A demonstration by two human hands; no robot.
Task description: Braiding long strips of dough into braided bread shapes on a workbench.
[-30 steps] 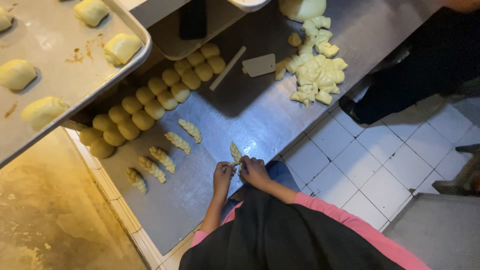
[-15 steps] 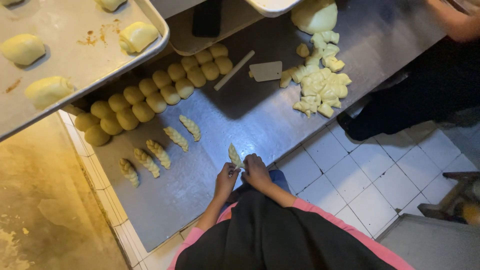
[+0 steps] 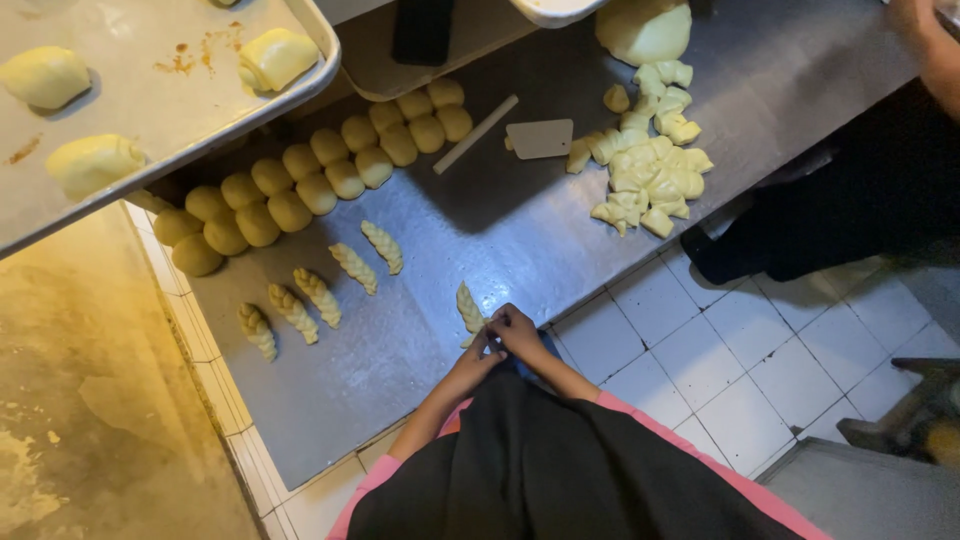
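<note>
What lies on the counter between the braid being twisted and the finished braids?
Nothing: in the head view, bare steel counter separates the braid in the hands from the nearest finished braid.

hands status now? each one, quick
Left hand: fingers pinched on the near end of the braided dough piece.
Right hand: fingers closed on the same end, beside the left.

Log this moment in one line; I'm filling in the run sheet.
left hand: pinching pale braided dough piece | right hand: on same end | surface: steel table | finished braids: alongside
</note>
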